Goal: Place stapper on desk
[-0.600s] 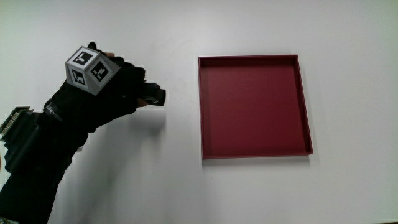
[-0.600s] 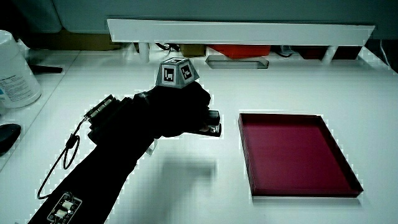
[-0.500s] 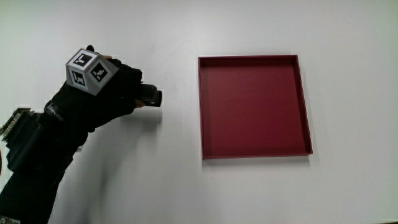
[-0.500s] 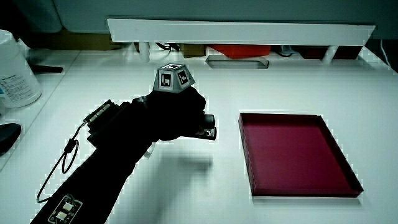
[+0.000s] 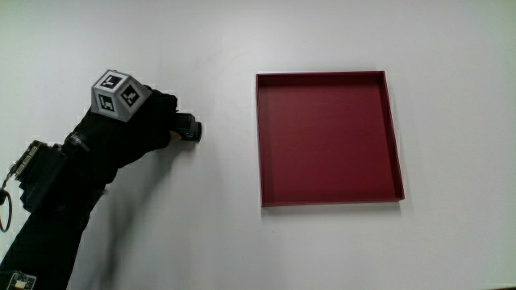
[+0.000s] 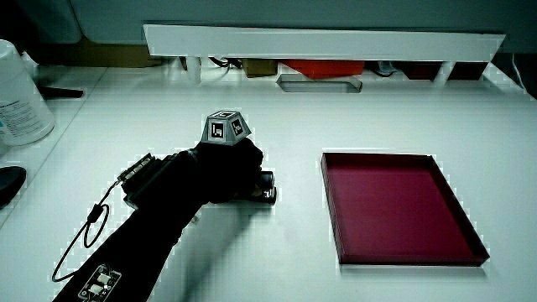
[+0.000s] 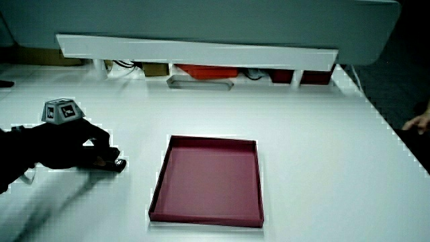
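The hand (image 5: 149, 125) in its black glove, patterned cube on its back, is shut on a small black stapler (image 5: 188, 129). Only the stapler's end sticks out past the fingers. In both side views the stapler (image 6: 265, 187) (image 7: 114, 163) sits low, on or just above the white table beside the dark red tray (image 5: 326, 137); contact cannot be told. The hand (image 6: 226, 172) (image 7: 80, 151) covers most of the stapler. The tray (image 6: 398, 205) (image 7: 208, 181) holds nothing.
A low white partition (image 6: 323, 42) (image 7: 195, 50) runs along the table's edge farthest from the person, with a red box and a flat metal thing under it. A white plastic jar (image 6: 21, 96) stands at the table's edge beside the forearm.
The hand has come down toward the table with the stapler and drawn slightly away from the tray. The shadow under it has shrunk. The tray has not moved.
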`<action>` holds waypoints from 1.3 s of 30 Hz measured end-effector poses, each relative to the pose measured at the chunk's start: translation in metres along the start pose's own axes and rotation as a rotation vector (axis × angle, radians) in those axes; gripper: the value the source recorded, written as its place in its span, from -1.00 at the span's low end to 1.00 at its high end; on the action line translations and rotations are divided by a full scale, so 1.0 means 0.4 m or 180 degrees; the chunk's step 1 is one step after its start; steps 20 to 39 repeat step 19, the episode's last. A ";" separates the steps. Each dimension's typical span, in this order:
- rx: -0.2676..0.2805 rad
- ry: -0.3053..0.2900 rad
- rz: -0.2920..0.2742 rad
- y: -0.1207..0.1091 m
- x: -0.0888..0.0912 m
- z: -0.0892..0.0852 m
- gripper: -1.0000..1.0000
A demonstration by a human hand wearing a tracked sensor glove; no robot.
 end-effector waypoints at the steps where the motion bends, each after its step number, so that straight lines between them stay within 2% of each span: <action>1: -0.0003 -0.0094 0.0081 -0.009 0.004 0.008 0.00; 7: -0.0069 -0.0163 0.0124 -0.003 -0.005 0.005 0.00; 11: -0.0036 -0.0121 0.0107 -0.007 -0.002 0.009 -0.24; 16: -0.0044 -0.0195 0.0098 -0.006 -0.013 0.001 -0.53; 19: -0.0097 -0.0092 0.0242 -0.029 -0.006 0.009 -0.71; 39: -0.0097 -0.0092 0.0242 -0.029 -0.006 0.009 -0.71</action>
